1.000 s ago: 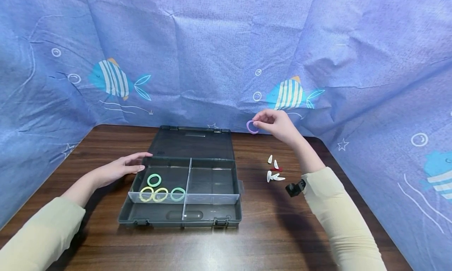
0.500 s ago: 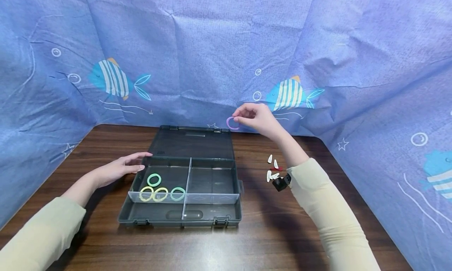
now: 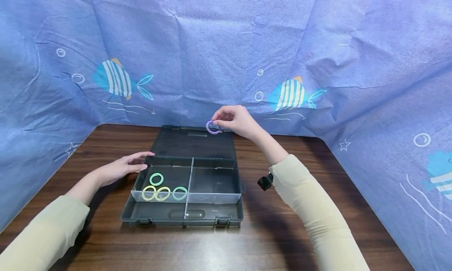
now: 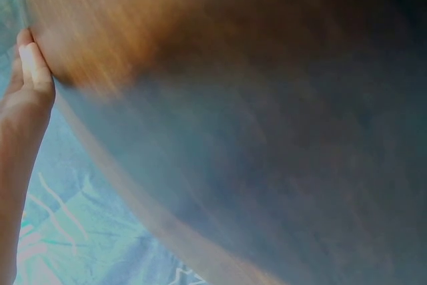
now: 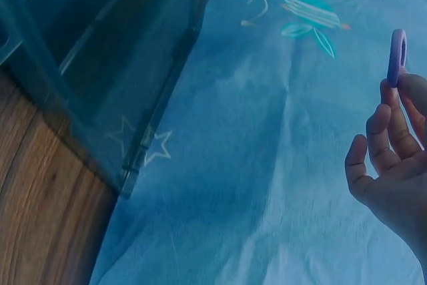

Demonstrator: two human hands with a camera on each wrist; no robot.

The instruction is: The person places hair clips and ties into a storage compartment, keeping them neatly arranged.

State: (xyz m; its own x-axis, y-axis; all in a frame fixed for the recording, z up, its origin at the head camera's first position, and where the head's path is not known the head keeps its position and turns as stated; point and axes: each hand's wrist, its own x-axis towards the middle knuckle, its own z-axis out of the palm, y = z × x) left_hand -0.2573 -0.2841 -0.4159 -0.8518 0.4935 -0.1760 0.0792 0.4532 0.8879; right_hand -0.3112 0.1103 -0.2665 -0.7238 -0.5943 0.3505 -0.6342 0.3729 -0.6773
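The right hand (image 3: 238, 122) pinches the purple ring (image 3: 208, 128) between thumb and fingertips, raised near the far edge of the lid (image 3: 176, 143); the left hand (image 3: 121, 169), thumb and fingers apart, rests at the left edge of the box (image 3: 159, 222). This looks like a carry; the next move likely calls for lowering it into the rear left compartment (image 3: 173, 169), beside four other rings (image 3: 156, 184)

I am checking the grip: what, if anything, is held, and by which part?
The right hand pinches the purple ring by one side. The left hand rests at the box, apparently holding nothing.
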